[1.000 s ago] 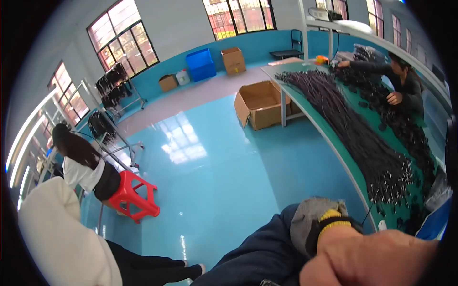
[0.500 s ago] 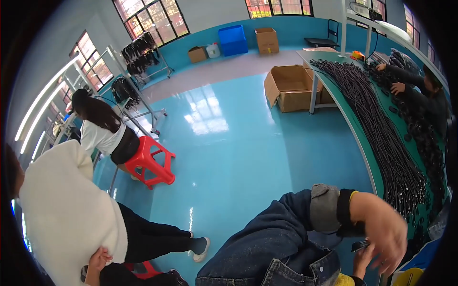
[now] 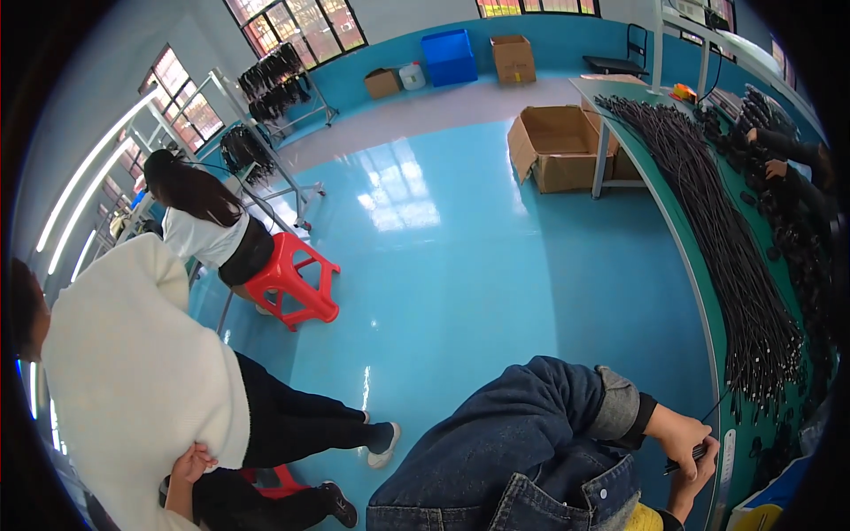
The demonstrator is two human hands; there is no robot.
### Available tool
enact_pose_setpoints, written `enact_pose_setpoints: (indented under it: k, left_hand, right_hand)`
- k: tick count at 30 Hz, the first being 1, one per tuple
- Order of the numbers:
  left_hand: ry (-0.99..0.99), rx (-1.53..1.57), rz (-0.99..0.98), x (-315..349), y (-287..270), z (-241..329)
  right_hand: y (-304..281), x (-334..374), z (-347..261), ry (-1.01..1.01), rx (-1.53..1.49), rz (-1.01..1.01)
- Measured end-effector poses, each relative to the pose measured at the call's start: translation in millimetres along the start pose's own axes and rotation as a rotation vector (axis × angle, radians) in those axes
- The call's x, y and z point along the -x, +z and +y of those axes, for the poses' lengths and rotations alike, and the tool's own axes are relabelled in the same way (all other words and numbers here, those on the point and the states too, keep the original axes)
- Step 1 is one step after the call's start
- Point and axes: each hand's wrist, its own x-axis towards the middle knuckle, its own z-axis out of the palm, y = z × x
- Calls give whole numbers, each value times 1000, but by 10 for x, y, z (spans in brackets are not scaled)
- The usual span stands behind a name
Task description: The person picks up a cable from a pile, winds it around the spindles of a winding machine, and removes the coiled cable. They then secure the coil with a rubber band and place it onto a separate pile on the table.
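Note:
At the near right, beside the table edge, my left hand (image 3: 680, 437) reaches out of a denim sleeve with a grey turned-up cuff. Its fingers are closed against my right hand (image 3: 696, 475), which comes up from the lower edge. Between them is a small black part (image 3: 676, 465), mostly covered by fingers, so its exact kind does not show. A thin dark wire runs up from the hands toward the table. On the green tabletop lies a long, thick spread of black cables (image 3: 708, 239), their pale-tipped ends nearest my hands.
A green-topped table (image 3: 714, 332) runs along the right; a co-worker's hands (image 3: 776, 168) are over black parts there. Left stand a person in a white fleece (image 3: 142, 354) and, farther off, a person seated on a red stool (image 3: 292, 279). Behind is an open cardboard box (image 3: 558, 177).
My left hand, blurred and raised above the right before, has come down and closed at the black part. The view has shifted slightly, and the co-worker's hands at the table have moved.

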Motion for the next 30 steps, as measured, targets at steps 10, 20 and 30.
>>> enact_pose_setpoints:
  k: [10, 20, 30]
  left_hand:
    - [-5, -98, 21, -35, 248, -170]
    - [-370, 563, -181, 44, 216, -108]
    - [-163, -81, -190, 170, 176, -260]
  right_hand:
    - [25, 90, 60, -103, 87, -35]
    - [15, 114, 99, -109, 176, -128]
    - [135, 118, -191, -120, 1, -80]
